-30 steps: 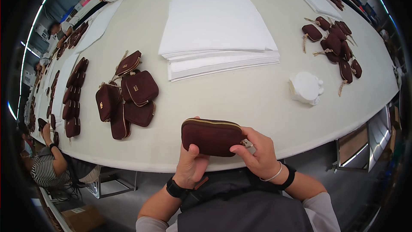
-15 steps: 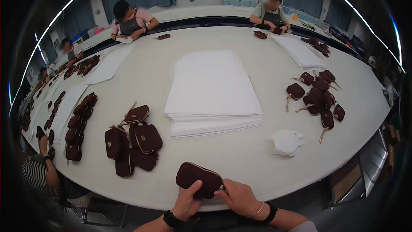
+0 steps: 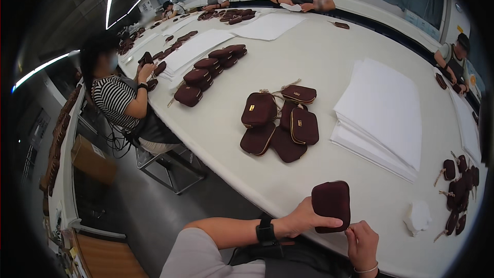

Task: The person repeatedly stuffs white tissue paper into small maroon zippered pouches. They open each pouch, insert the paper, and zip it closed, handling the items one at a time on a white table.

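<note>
A dark red pouch (image 3: 331, 206) is held up over the near edge of the big white table (image 3: 226, 149). It stands on end, with its flat side showing. I can't see inside it, so I can't tell what it holds.

The left hand (image 3: 307, 220) is closed tight on the pouch, with its thumb across the front, near the bottom. The right hand (image 3: 363, 244) pinches its bottom right corner, finger and thumb together, where a tiny gold bit shows. I can't tell just which part that pinch has. A black watch (image 3: 265, 231) is on the left wrist.

Just past the hands is a pile of pouches (image 3: 304, 126), some lying on top of others. They have gold zips, and some have small gold marks. What is in them is hidden. To the right of the pile lies a stack of white sheets (image 3: 381, 113). A crumpled white cloth (image 3: 417, 218) is nearer, beside a far-right heap of pouches (image 3: 455, 195) with pale cords.

To the left, more pouches (image 3: 197, 78) sit in neat rows. Near them, a person in a striped top (image 3: 110, 95) holds a small dark pouch (image 3: 146, 58). A brown cardboard box (image 3: 95, 159) is on the floor.
</note>
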The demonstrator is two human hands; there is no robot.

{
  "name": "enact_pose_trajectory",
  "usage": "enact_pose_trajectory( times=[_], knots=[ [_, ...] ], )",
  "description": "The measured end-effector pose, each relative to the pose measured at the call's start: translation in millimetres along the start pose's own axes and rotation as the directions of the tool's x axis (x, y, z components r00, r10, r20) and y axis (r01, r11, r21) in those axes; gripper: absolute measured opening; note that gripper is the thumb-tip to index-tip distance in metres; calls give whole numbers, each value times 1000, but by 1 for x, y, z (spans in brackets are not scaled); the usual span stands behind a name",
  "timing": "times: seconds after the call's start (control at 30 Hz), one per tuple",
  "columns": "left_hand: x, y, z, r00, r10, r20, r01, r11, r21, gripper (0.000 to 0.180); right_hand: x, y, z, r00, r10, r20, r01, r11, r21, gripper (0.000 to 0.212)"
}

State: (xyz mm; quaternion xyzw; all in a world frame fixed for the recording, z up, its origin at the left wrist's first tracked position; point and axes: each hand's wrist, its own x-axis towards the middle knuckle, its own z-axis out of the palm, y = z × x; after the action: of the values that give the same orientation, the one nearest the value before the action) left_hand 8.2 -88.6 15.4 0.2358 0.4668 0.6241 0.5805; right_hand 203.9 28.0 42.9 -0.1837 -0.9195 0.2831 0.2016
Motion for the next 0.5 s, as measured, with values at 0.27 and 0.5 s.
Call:
enact_pose_trajectory(
  times=[0.27,0.5],
  knots=[
    [-9,-3,13,881,-241,406,274,961,-25,71,45,15,-32,998,5,65,-11,996,86,15],
    [9,-5,16,946,-181,269,243,945,-218,80,53,6,-32,946,-112,-303,100,994,-53,41]
  ],
)
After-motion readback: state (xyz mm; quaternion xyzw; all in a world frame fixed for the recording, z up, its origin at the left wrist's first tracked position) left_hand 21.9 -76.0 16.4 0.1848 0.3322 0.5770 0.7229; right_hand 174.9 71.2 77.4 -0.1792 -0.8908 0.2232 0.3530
